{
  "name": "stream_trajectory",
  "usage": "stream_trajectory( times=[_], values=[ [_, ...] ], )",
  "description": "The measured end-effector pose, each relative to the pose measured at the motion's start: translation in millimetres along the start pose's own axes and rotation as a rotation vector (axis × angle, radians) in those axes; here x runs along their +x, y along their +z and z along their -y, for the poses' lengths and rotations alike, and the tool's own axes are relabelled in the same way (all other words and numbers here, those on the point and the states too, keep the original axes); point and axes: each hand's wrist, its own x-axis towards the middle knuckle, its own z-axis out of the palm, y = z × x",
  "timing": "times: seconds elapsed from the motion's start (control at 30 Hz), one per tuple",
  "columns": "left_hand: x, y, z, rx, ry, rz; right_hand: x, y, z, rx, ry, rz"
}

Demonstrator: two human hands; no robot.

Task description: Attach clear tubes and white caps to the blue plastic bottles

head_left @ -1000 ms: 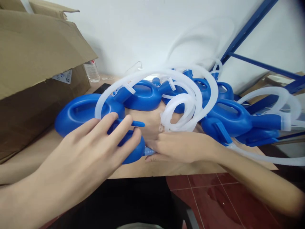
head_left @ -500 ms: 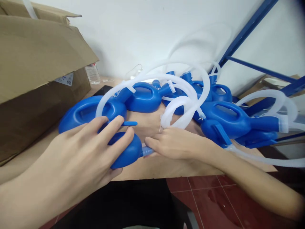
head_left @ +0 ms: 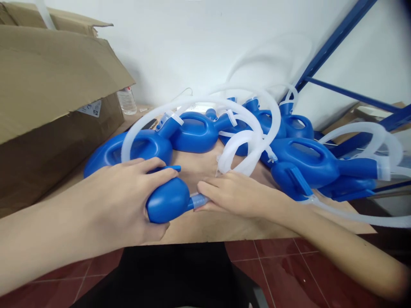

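Note:
My left hand (head_left: 123, 199) is wrapped round a rounded blue plastic urinal cup (head_left: 171, 200), thumb below and fingers over the top; a flat blue tab sticks out by the fingertips. From the cup's right side a narrow blue spout runs into the clear end of a hose (head_left: 199, 200). My right hand (head_left: 233, 192) is closed on that hose end, its thumb and fingers pinching it. Just behind that hand lies a coil of white corrugated hose (head_left: 239, 147). A blue urinal bottle (head_left: 136, 143) with a handle hole lies behind my left hand, partly hidden by it.
Several more blue urinal bottles (head_left: 305, 160) with hoses lie across the wooden table (head_left: 231, 229). An open cardboard box (head_left: 58, 85) stands at the left, a clear water bottle (head_left: 127, 102) beside it. Blue metal shelving (head_left: 330, 45) rises at the right against the white wall.
My left hand has closed more fully round the urinal cup, its fingers drawn together and tilted. The right hand stays on the hose end, almost unmoved.

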Motion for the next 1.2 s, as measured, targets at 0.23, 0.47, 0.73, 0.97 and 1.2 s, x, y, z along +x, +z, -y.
stream_trajectory(
  times=[0.23,0.47,0.73,0.97,1.2],
  values=[
    [-1,-4.1,-15,0.261,0.103,-0.058,-2,-15,-2,0.290,0.020,0.132],
    [-11,-4.8,-18,0.354,0.066,-0.084,1,-8,6,-0.032,-0.010,0.076],
    [4,-11.6,-12,0.355,0.091,-0.031,4,5,14,-0.280,0.011,-0.157],
    [8,-6.2,-2,0.254,0.052,-0.042,10,14,17,-0.369,0.000,-0.306],
    [11,4.0,0,0.277,0.092,-0.104,11,11,4,-0.145,0.078,-0.161]
  ],
)
